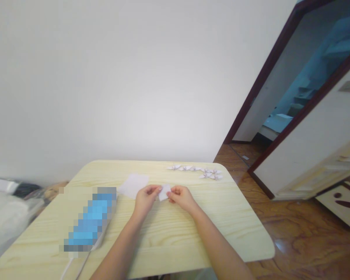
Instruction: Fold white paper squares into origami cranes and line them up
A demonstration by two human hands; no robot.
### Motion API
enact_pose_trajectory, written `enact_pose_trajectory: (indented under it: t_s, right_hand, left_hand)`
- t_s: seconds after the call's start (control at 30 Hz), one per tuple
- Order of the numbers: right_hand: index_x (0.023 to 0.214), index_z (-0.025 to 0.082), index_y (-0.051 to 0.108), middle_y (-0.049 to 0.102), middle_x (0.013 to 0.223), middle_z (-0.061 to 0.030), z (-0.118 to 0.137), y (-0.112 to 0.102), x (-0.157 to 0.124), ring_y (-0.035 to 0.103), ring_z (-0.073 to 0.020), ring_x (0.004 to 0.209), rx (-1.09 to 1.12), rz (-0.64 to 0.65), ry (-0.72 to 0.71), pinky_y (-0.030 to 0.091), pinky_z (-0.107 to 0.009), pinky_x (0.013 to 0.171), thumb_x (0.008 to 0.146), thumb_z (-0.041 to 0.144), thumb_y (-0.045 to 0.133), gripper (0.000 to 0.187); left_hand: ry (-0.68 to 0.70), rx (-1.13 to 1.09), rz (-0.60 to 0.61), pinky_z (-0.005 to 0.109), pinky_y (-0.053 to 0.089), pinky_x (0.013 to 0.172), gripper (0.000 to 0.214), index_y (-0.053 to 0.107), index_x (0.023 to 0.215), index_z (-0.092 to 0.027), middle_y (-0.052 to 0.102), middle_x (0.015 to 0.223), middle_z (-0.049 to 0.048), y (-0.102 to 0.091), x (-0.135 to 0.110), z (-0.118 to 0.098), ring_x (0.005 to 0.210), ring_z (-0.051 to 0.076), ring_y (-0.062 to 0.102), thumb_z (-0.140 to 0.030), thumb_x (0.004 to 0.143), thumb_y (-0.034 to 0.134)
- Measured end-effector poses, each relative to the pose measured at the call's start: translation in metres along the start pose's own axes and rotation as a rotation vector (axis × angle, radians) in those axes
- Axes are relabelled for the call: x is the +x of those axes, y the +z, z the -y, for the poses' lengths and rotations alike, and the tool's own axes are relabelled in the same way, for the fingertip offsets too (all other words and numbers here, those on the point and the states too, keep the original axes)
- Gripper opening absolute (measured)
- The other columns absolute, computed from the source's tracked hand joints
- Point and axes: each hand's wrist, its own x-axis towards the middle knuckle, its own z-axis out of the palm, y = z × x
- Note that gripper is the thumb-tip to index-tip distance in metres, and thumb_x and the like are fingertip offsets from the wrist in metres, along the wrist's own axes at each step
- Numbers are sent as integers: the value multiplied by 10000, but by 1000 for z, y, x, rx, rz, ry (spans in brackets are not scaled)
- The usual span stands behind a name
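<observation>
A small folded piece of white paper (164,193) is held between my two hands, above the middle of the table. My left hand (146,198) pinches its left edge between thumb and fingers. On the opposite side, my right hand (182,197) grips the right edge the same way. Flat on the table, just left of my left hand, lies a larger white paper sheet (132,184). Several small folded paper figures (195,168), which look like origami cranes, stand in rows near the far right edge. Fine fold lines on the held paper are too small to make out.
The pale wooden table (175,245) meets a white wall (134,77). A pixelated blue-screened device (90,219) with a white cable (67,268) occupies the table's left side. A white cabinet (341,206) and an open doorway are at the right.
</observation>
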Motion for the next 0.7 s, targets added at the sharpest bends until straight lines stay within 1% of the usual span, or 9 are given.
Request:
enact_pose_trajectory:
  t_s: [0.1, 0.23, 0.3, 0.37, 0.4, 0.47, 0.5, 0.57, 0.7]
  right_hand:
    - [661, 139, 551, 549, 533, 28, -2, 1, 1, 466, -72, 444, -46, -56, -35, 352, -186, 443, 642, 342, 625, 217]
    - [652, 148, 541, 532, 526, 33, -6, 0, 4, 452, -74, 448, -124, -112, -91, 314, -178, 425, 667, 280, 592, 142]
    - [650, 151, 539, 535, 530, 30, -7, -1, 5, 455, -78, 455, -136, -147, -117, 324, -183, 435, 673, 285, 584, 143]
    - [647, 154, 532, 527, 518, 31, -6, -3, 6, 448, -80, 445, -136, -191, -128, 323, -186, 433, 676, 308, 582, 164]
    - [646, 156, 529, 524, 512, 31, -6, -4, 6, 443, -80, 438, -131, -206, -130, 321, -187, 429, 677, 321, 581, 177]
    - [647, 157, 525, 522, 508, 31, -5, -4, 7, 438, -79, 431, -113, -211, -128, 321, -189, 426, 674, 349, 582, 202]
    - [650, 157, 525, 524, 512, 29, -6, -3, 8, 439, -80, 430, -101, -206, -124, 325, -190, 427, 671, 362, 583, 215]
    - [655, 154, 528, 528, 518, 25, -8, -1, 10, 439, -80, 425, -89, -205, -105, 330, -192, 426, 664, 388, 586, 241]
    - [661, 149, 534, 534, 524, 20, -15, 3, 13, 435, -78, 420, -113, -228, -77, 324, -189, 419, 674, 409, 575, 264]
  left_hand:
    - [4, -7, -7, 247, 447, 519, 302, 661, 703, -135, 674, 631, 49, 1, 0, 1, 606, 181, 606, -417, 606, 614]
    - [7, -37, 6, 232, 425, 486, 335, 636, 714, -139, 641, 591, 28, 4, 1, 3, 556, 157, 578, -453, 603, 604]
    - [-2, -84, 74, 224, 410, 457, 386, 612, 789, -137, 618, 576, 8, 6, 1, 3, 517, 142, 556, -466, 586, 613]
    - [-31, -103, 189, 216, 391, 431, 426, 588, 834, -138, 599, 560, -9, 7, 1, 5, 490, 134, 538, -475, 576, 617]
    - [-45, -83, 241, 215, 382, 426, 409, 586, 804, -139, 588, 543, -13, 8, 1, 5, 478, 131, 527, -482, 581, 610]
    - [-40, -3, 282, 217, 365, 432, 357, 569, 672, -146, 564, 505, -15, 9, 1, 8, 449, 122, 499, -497, 609, 578]
    - [-18, 41, 275, 219, 358, 440, 347, 546, 616, -153, 552, 490, -17, 10, 1, 9, 442, 119, 487, -500, 625, 560]
    - [61, 130, 234, 224, 350, 464, 327, 514, 584, -168, 538, 489, -19, 11, 0, 12, 461, 126, 486, -485, 660, 527]
    - [233, 376, 67, 240, 337, 512, 270, 510, 609, -184, 520, 521, -17, 15, -3, 16, 505, 145, 479, -433, 711, 493]
